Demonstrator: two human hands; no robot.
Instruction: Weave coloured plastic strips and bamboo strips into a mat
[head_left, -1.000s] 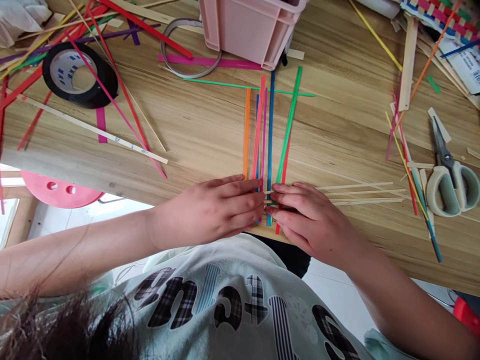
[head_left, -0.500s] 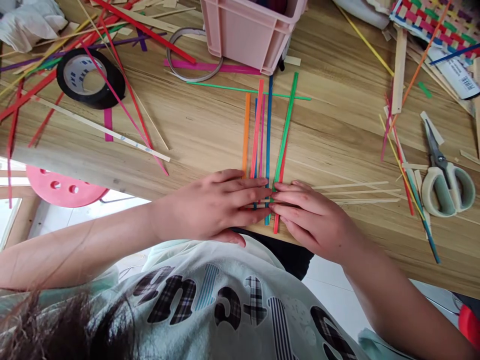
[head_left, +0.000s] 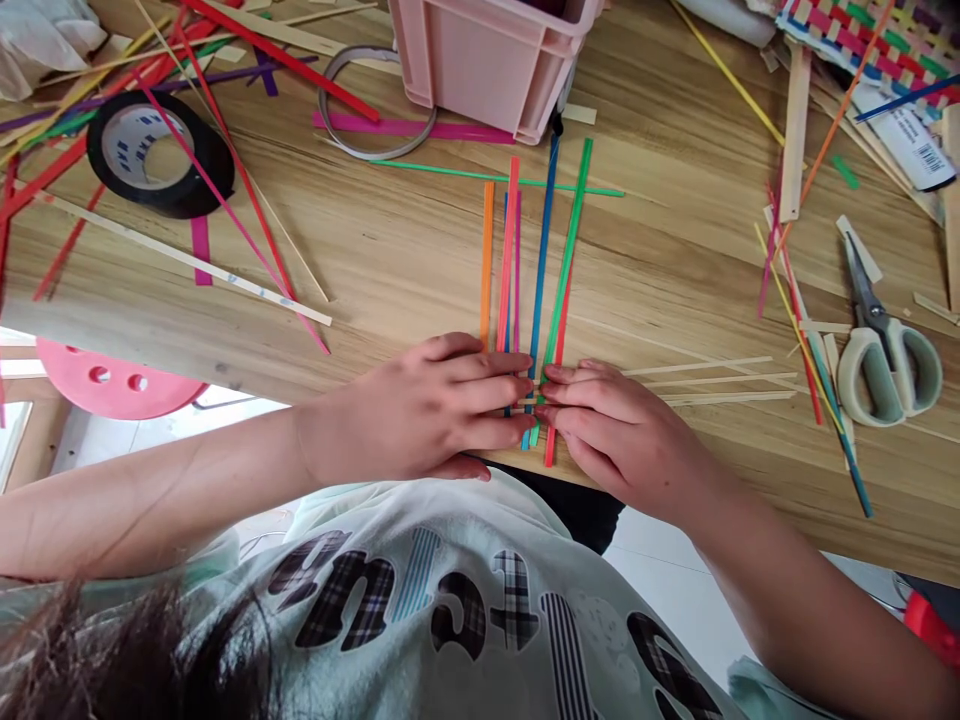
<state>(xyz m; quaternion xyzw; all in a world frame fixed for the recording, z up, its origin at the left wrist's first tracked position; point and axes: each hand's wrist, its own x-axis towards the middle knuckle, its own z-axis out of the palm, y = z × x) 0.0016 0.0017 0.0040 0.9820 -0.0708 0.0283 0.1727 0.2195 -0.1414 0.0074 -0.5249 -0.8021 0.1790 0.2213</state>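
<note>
Several coloured weaving strips lie on the table by its near edge, pointing away from me: an orange strip [head_left: 487,260], a coral strip [head_left: 510,250], a blue strip [head_left: 544,240] and a green strip [head_left: 572,240] with a red strip [head_left: 552,448] partly beneath it. Pale crosswise strips [head_left: 712,380] run under both hands and out to the right. My left hand [head_left: 457,405] rests flat across the left strips, fingertips touching the blue one. My right hand [head_left: 615,425] lies with fingers stretched out, tips at the green and red strips. The crossings beneath the fingers are mostly hidden.
A pink plastic basket [head_left: 487,75] stands at the back. Black tape [head_left: 161,155] and loose strips lie left. On the right are scissors [head_left: 885,350], more strips and a colourful woven piece [head_left: 862,35]. A thin green strip [head_left: 450,175] crosses behind the upright ones.
The blue strip has tilted: its far end leans right toward the green strip and its near end sits further left. Both hands stay nearly in place. The view has shifted slightly.
</note>
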